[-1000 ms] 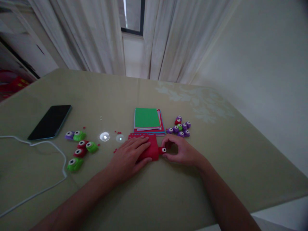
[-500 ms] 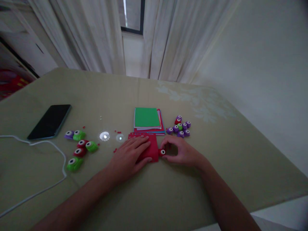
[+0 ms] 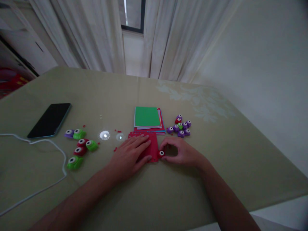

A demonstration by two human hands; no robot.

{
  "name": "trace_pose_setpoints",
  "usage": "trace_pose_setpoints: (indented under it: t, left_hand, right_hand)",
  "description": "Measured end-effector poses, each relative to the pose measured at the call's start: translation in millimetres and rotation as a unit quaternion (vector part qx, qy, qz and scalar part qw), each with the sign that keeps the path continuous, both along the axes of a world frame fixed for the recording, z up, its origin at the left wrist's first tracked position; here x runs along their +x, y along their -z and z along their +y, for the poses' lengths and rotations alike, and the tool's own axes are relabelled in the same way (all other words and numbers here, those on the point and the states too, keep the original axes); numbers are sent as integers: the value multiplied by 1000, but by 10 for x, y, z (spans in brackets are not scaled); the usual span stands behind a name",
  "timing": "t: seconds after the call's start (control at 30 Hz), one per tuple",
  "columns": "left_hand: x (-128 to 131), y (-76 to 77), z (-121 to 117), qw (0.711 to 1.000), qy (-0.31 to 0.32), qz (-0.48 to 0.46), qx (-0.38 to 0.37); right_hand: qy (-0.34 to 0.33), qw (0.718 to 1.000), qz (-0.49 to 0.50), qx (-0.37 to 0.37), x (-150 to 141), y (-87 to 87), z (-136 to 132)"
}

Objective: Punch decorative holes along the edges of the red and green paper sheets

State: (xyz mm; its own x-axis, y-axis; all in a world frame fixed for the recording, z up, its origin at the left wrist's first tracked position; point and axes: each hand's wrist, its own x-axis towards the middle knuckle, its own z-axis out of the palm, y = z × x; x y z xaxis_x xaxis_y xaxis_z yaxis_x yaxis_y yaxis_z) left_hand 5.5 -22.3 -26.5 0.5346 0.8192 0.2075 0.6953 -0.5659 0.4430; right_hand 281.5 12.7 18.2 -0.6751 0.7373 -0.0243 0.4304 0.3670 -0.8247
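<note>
My left hand (image 3: 131,154) lies flat with its fingers stretched out, pressing a sheet of red paper (image 3: 154,146) onto the table. At the paper's right edge, my right hand (image 3: 176,150) pinches a small red craft punch (image 3: 161,153) between thumb and forefinger. The punch has a white round top with a dark shape on it, and it meets the paper's edge. Small holes show along the paper's far edge. Just beyond lies a stack of coloured paper (image 3: 147,116) with a green sheet on top.
Several small purple, red and green craft punches (image 3: 180,126) cluster beyond my right hand. Larger green punches (image 3: 75,162) and red punches (image 3: 80,150) stand at the left, near a phone (image 3: 50,120) and a white cable (image 3: 55,146). Red paper scraps (image 3: 117,131) lie scattered.
The red punch has shifted slightly toward me along the paper's right edge and turned a little in my right fingers. My left hand stays in place.
</note>
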Motion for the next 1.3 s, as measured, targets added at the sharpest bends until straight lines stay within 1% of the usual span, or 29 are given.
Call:
trace_pose_setpoints:
  t: [0.13,0.23,0.47,0.67,1.1,1.3]
  left_hand:
    - [3,-16,-1,1000,1,14,5]
    - [7,-24,-4,1000,0,19,2]
    - [2,-16,-13,1000,2,8,4]
    - [0,-31,-20,1000,5,18,11]
    - [19,-46,-24,999,-3,39,13]
    - [22,-50,-27,999,-7,33,8]
  right_hand:
    - [-7,1000,10,-25,27,3,12]
    - [-6,1000,14,-27,41,15,23]
    - [-24,999,22,24,50,34,46]
    - [-15,999,14,49,40,43,39]
    - [-28,999,30,33,15,52,29]
    - [-34,999,30,26,30,67,27]
